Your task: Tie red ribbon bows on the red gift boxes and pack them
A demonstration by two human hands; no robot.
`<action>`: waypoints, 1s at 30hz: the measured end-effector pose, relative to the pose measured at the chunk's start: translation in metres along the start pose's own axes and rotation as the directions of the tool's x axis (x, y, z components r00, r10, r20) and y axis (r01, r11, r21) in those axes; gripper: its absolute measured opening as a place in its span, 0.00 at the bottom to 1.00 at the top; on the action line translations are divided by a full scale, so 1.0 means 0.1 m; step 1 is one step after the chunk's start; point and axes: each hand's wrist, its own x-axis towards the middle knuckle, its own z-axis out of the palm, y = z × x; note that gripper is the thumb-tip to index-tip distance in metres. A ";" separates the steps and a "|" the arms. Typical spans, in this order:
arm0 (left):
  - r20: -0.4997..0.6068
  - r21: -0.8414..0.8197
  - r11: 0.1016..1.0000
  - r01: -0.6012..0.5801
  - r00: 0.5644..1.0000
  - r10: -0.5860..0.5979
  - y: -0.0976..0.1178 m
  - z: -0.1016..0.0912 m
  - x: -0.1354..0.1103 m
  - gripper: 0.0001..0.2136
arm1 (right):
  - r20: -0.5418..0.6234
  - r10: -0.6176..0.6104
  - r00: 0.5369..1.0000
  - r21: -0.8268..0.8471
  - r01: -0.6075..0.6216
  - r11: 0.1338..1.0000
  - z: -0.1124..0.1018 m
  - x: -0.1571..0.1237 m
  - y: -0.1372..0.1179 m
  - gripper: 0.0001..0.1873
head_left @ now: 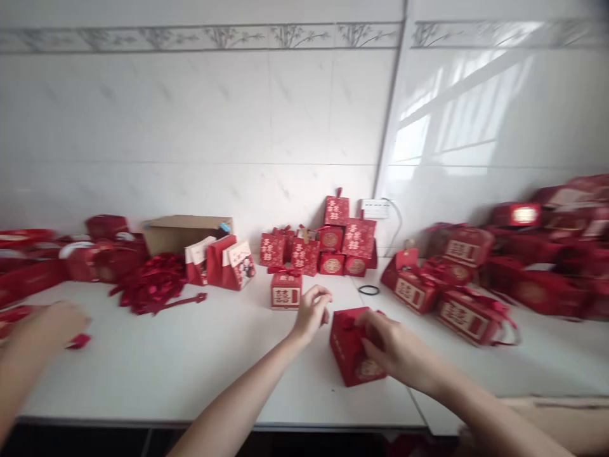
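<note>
A red gift box (343, 355) with a gold emblem and a ribbon on top stands tilted near the front of the white table. My right hand (385, 339) is closed on its top, at the ribbon; the fingertips are partly hidden. Just left of that box, my left hand (313, 312) hovers with loosely bent fingers apart and nothing seen in them. Behind my left hand sits a smaller red and cream box (286, 293) with a red bow. A black ring (368, 290) lies on the table beyond my right hand.
At the far left is another person's blurred hand (52, 324). A heap of dark red ribbons (155, 282) lies before a cardboard box (188, 223). Red boxes (333, 238) are stacked at the wall; more red boxes (469, 314) crowd the right. A power strip (375, 209) hangs behind.
</note>
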 end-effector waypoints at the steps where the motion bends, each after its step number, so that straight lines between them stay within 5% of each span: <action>1: 0.005 -0.009 1.000 -0.009 1.000 0.009 0.00 -0.01 0.01 0.06 | 0.004 -0.002 1.000 -0.005 0.002 1.000 -0.01 0.01 -0.02 0.06; 11: 0.052 0.132 0.986 -0.099 0.994 0.093 -0.06 -0.07 0.04 0.09 | 0.036 -0.023 0.999 -0.020 0.024 1.000 -0.01 0.05 -0.08 0.17; 30: 0.013 0.253 0.961 -0.111 0.994 0.112 -0.24 -0.14 0.11 0.08 | 0.038 0.138 0.990 -0.046 -0.136 0.990 -0.07 0.01 -0.04 0.18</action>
